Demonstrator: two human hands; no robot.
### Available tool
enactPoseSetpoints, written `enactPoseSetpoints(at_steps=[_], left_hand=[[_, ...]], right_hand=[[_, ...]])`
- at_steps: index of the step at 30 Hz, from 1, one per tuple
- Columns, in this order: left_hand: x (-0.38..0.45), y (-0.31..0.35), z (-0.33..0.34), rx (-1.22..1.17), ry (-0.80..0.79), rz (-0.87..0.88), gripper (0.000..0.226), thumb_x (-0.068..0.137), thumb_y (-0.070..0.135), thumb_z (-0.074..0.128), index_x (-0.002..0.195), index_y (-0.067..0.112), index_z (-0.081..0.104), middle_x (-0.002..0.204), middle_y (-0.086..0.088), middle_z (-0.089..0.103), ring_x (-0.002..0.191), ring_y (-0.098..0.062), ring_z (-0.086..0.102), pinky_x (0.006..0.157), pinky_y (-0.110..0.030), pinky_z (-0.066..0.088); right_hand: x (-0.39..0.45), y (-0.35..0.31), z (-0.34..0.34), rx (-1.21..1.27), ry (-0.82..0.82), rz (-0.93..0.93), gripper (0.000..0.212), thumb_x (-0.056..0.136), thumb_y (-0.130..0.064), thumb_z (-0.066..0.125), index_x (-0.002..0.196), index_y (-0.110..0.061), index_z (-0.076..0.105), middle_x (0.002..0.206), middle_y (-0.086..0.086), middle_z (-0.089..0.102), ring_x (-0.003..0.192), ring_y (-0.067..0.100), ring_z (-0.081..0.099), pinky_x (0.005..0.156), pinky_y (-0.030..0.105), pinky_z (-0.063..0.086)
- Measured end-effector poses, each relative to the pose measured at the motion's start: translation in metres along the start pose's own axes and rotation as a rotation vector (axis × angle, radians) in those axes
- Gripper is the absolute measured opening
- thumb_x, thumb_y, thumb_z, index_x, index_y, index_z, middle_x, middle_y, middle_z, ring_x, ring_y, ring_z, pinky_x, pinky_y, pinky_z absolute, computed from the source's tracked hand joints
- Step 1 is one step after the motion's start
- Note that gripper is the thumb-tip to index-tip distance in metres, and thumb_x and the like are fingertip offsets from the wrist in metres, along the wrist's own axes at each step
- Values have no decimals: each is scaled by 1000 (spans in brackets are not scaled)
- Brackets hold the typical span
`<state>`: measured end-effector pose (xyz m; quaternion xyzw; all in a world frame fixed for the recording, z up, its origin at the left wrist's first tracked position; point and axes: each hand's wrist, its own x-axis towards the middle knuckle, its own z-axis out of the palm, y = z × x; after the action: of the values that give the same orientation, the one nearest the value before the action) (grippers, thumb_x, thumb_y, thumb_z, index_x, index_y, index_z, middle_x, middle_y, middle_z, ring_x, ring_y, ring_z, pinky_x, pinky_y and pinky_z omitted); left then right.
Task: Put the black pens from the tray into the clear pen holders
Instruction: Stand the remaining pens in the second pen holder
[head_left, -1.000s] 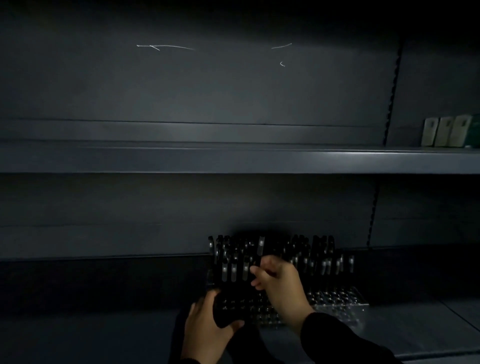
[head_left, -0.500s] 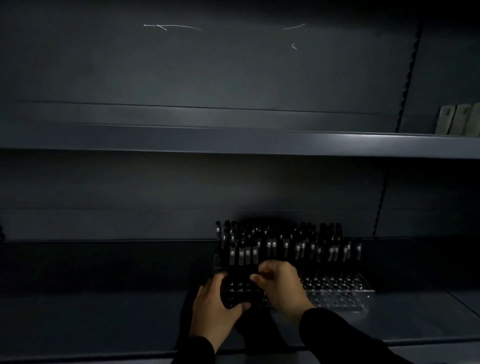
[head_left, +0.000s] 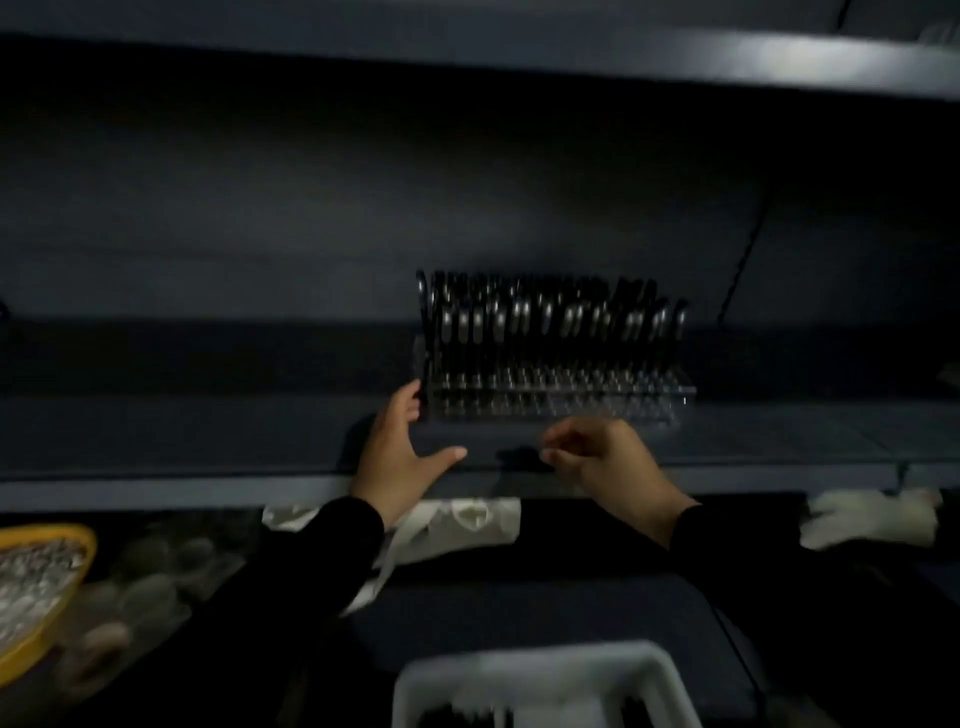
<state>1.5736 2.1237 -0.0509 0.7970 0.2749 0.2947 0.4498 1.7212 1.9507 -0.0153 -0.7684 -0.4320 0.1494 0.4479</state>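
Clearly the black pens (head_left: 550, 322) are light, stiff and smooth-barrelled, so each should lift with a simple pinch; my judgement is that the best hold is high on the barrel near the cap and clip, leaving the lower end free to drop straight into a socket. They stand upright in rows in the clear pen holder (head_left: 561, 397), which sits on the dark shelf (head_left: 208, 441) against the back panel. That holder looks like thin, hard plastic: rigid, probably brittle at the edges, and light enough to slide if pushed from 1 side, so steadying it is sensible.

The left hand (head_left: 400, 457) is spread wide, thumb out to the side, its fingertips touching the holder's left end; it holds nothing. The right hand (head_left: 608, 462) hovers just in front of the holder, fingers loosely curled; motion blur keeps me from telling whether anything thin is pinched between them.

Counting: 1 holder block is distinct, though it may be 2 set side by side; the blur hides any seam. Pens in it run to a few dozen in about 3 rows, too smeared for an exact figure. The front row of sockets appears unfilled. Below, 1 white tray (head_left: 545, 675) sits at the bottom edge with dark shapes inside, likely more pens, number unreadable. At left is 1 yellow bowl (head_left: 62, 597) of pale bits.
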Motion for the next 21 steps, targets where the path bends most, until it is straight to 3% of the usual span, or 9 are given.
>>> enactPoseSetpoints(at_steps=[3, 6, 8, 10, 13, 16, 21], left_hand=[[-53, -20, 11, 248, 41, 198, 79, 83, 20, 72, 147, 23, 25, 153, 2, 14, 135, -4, 23, 109, -27, 32], [-111, -74, 36, 434, -43, 355, 82, 76, 16, 77, 140, 28, 27, 153, 5, 9, 139, -14, 21, 109, -37, 33], [-145, -110, 51, 521, -194, 203, 84, 79, 28, 74, 144, 34, 21, 155, 12, 1, 142, -18, 15, 113, -39, 28], [-172, -139, 62, 564, -294, -78, 86, 86, 37, 65, 150, 30, 8, 158, 9, -8, 146, -20, 8, 115, -35, 19], [-196, -170, 75, 468, -279, -425, 95, 86, 33, 66, 151, 21, -3, 160, -1, -5, 147, -22, 6, 117, -34, 15], [-206, -184, 86, 311, -208, -578, 95, 84, 24, 68, 152, 21, 0, 159, -5, 10, 145, -24, 15, 117, -40, 20], [-214, -188, 97, 210, -130, -638, 90, 84, 28, 67, 151, 23, 7, 153, -8, 26, 139, -28, 29, 112, -47, 29]], right_hand=[[-44, 32, 11, -83, -61, 14, 10, 85, -7, 68, 90, -15, 68, 73, -8, 67, 64, -8, 59, 62, 7, 44], [-79, 77, 36, -94, -187, 110, 16, 85, 1, 63, 96, -11, 67, 83, 0, 65, 73, 2, 60, 71, 15, 48], [-93, 104, 53, -140, -290, 156, 18, 84, -2, 65, 100, -8, 67, 92, 1, 64, 83, 9, 60, 79, 20, 49], [-102, 126, 71, -221, -389, 187, 20, 85, -9, 66, 106, -11, 66, 102, 1, 65, 84, 10, 60, 79, 19, 47], [-110, 152, 94, -254, -456, 272, 18, 87, -14, 65, 103, -21, 63, 107, -4, 63, 74, 2, 57, 70, 12, 42], [-119, 170, 121, -258, -475, 325, 17, 87, -12, 63, 97, -25, 60, 101, -8, 59, 76, 0, 51, 75, 13, 37], [-136, 181, 166, -234, -500, 261, 21, 88, 0, 51, 100, -8, 67, 104, -2, 55, 88, 9, 50, 79, 14, 36]])
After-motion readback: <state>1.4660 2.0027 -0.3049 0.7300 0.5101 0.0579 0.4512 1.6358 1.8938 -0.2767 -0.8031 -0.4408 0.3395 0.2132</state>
